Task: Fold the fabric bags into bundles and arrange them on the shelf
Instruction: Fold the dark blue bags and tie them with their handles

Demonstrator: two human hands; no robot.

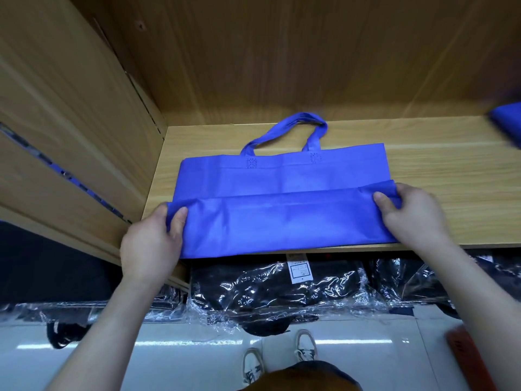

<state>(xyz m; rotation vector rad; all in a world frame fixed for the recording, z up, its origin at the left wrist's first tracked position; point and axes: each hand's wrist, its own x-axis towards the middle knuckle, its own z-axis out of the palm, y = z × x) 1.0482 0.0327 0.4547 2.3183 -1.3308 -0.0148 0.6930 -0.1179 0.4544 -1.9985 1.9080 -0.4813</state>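
**Both hands pinch the fold of a blue bag on the shelf**

Blue fabric bag [282, 176] lies flat on the wooden shelf [439, 170], towards its left end by the side panel [70, 108]. Handles [293, 122] point far, looped together near the back wall. The near part of the bag is turned up as a flap [282, 221] over the body, and its near edge hangs just past the shelf front.

Left hand [149, 244] pinches the flap's left corner, thumb on top, fingers hidden under the cloth. Right hand [414, 215] pinches the right corner the same way, thumb on top.

Far right on the shelf is a second blue bundle [507, 122], blurred and cut by the frame edge. Under the shelf are black packs in clear plastic wrap [267, 292], one with a white label [299, 270]. Near, a pair of white sneakers [306, 345] stands on the pale floor [169, 348].
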